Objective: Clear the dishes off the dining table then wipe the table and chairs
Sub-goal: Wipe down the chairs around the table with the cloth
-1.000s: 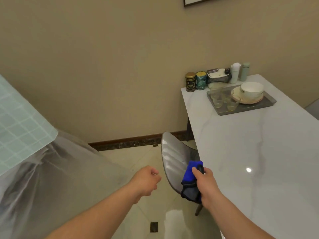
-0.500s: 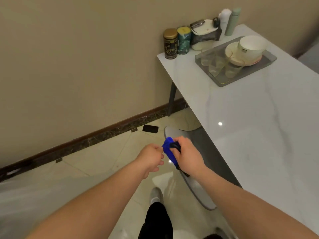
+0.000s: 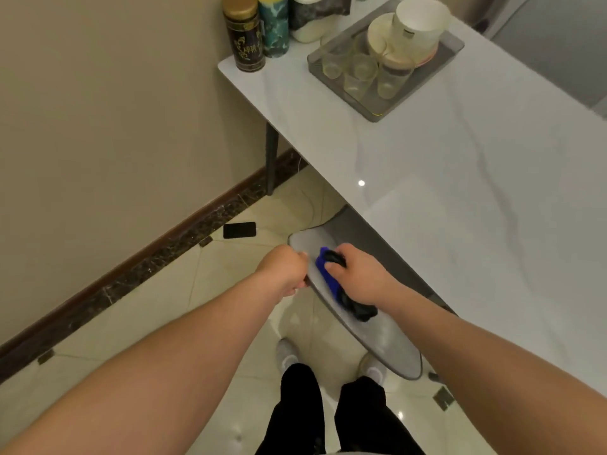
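A grey chair (image 3: 382,336) is tucked under the white marble dining table (image 3: 460,198), its curved backrest facing me. My right hand (image 3: 359,274) grips a blue and black cloth (image 3: 331,284) and presses it on the top of the backrest. My left hand (image 3: 284,269) curls round the backrest's left edge just beside the cloth. At the table's far end a grey tray (image 3: 450,54) holds several clear glasses (image 3: 356,73), a plate and a white bowl (image 3: 417,26).
Two tins (image 3: 244,34) and a dark pouch stand at the table's far corner by the beige wall. A black phone (image 3: 239,230) lies on the tiled floor near the skirting. My legs and shoes show below the chair.
I have stepped up to the chair and look down on it. My right hand brought the cloth onto the backrest top, and my left hand moved in to grip the backrest edge.
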Motion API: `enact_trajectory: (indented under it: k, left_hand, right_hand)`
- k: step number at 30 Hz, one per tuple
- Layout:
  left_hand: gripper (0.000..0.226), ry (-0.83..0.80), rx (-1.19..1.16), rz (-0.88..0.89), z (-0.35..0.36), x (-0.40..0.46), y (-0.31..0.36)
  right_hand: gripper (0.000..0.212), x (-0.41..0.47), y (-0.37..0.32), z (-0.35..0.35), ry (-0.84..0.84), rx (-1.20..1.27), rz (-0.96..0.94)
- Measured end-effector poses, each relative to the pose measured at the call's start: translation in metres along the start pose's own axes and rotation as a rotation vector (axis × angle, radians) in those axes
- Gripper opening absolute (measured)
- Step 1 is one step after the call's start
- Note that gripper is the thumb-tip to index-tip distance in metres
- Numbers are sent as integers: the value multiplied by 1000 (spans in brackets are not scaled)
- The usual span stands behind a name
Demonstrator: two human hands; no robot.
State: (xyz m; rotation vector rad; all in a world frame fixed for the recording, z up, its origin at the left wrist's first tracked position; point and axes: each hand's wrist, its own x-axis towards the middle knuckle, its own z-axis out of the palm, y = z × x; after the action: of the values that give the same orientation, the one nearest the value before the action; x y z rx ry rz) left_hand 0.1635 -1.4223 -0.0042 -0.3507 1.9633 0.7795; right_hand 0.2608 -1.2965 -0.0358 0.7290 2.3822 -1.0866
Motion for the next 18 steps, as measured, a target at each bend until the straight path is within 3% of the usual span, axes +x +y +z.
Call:
enact_trajectory:
  k: [2,4,9,12,13,15,16,18]
  left_hand:
    - [26,8,76,-9,1,3,5]
    - [28,2,124,-6,4,10,9]
    - [32,96,317,49,19,30,3]
    - [43,123,495,33,32,29,1]
    - [53,144,562,27,35,24,0]
    - [68,117,847,88,42,19,-4]
    - [69,109,774,86,42,23,-3]
    - [59,149,345,9,37,28,0]
  right_hand:
    - [19,-2,-18,-1,43,84,-136]
    - [20,4,-6,5,79,43,-140]
    - [35,1,94,20,-133,-246,412]
    - [40,-10,123,17,-229,-288,500]
    - [39,-12,120,11,-218,-215,462]
    - [33,-16,118,-2,-129,356,460]
    - [30,-20,113,-11,-135,686,443]
    - [27,-21,105,-17,-252,866,362]
